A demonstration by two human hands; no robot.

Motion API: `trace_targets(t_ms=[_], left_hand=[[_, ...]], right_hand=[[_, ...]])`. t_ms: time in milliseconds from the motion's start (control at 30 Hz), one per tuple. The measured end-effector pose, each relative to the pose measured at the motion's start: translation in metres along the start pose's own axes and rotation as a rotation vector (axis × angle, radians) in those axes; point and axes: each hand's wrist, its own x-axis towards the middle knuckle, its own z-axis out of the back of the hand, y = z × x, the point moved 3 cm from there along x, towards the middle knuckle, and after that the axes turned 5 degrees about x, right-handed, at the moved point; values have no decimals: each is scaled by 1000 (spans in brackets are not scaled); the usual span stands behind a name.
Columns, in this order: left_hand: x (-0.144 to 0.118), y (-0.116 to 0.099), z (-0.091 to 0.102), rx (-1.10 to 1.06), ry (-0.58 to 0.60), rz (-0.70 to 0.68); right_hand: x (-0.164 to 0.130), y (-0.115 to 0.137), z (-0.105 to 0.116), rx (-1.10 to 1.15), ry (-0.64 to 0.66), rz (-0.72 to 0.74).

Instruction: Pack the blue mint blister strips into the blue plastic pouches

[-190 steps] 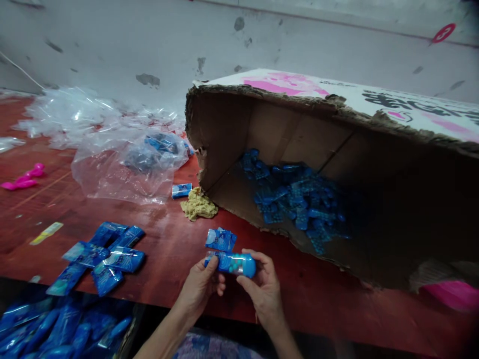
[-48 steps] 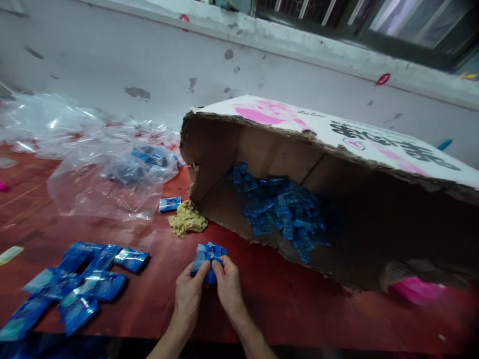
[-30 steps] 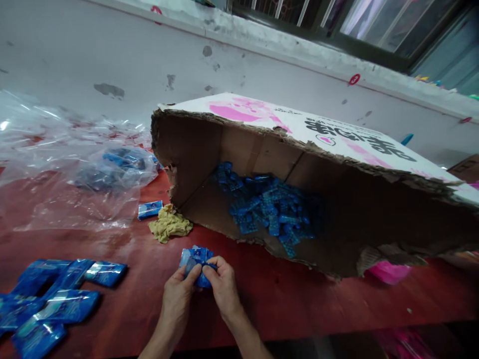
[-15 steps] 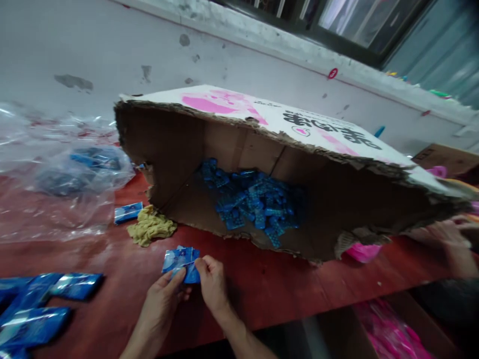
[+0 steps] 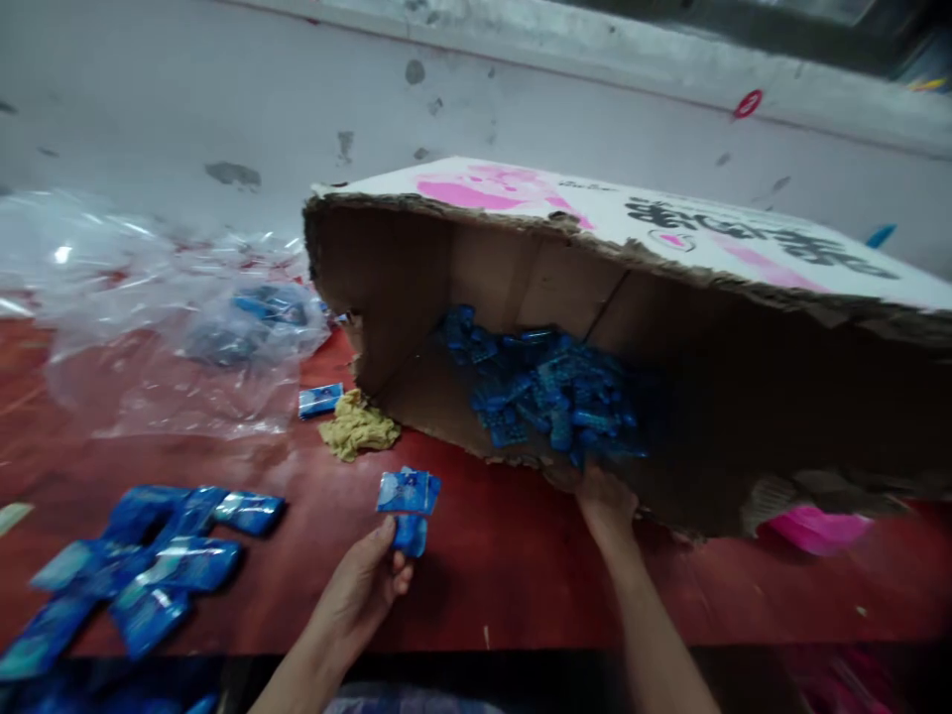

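My left hand point(image 5: 366, 583) pinches a small shiny blue packet point(image 5: 408, 492) above the red table, thumb on its near side. The packet has an upper part and a smaller lower part near the thumb. At the torn lower edge of a cardboard box point(image 5: 416, 372), my right hand point(image 5: 606, 504) reaches in, its fingertips by a heap of small blue pieces point(image 5: 554, 382). Those fingers are dark and blurred, so whether they grip anything is hidden. The box lies on its side, opening towards me.
A crumpled yellow cloth point(image 5: 358, 426) and a single blue packet point(image 5: 320, 400) lie left of the box. Several blue packets point(image 5: 178, 565) are spread at the table's left front. Clear plastic bags point(image 5: 171, 367) sit behind them. Something pink point(image 5: 814, 529) shows under the box's right edge.
My right hand has left the packet and moved right to the box's opening. My left hand still holds the packet. The view has swung left, showing more of the packets there.
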Motion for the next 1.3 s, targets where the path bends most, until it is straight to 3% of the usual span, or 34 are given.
trace_targets(t_ms=[133,233,333,433,533,1033,1300], left_hand=[[-4,2,3,-82,-50,68],[-3,4,3,-128,-60,100],[-2,6,1,-161,-49,119],[-3,8,-2,-164,-62,130],[-4,9,-3,-144,-59,105],[-7,-4,4,-24,42,-159],[-7,-3,6,-19,58,-228]], right_hand=[[-5,12,-5,171,54,56],[-27,33,-5,773,173,91],[-65,64,-9,1440,460,152],[-100,92,-15,1712,686,160],[-116,106,-23,1779,743,175],[-127,106,-26,1731,604,163],[-135,104,-33,1677,499,143]])
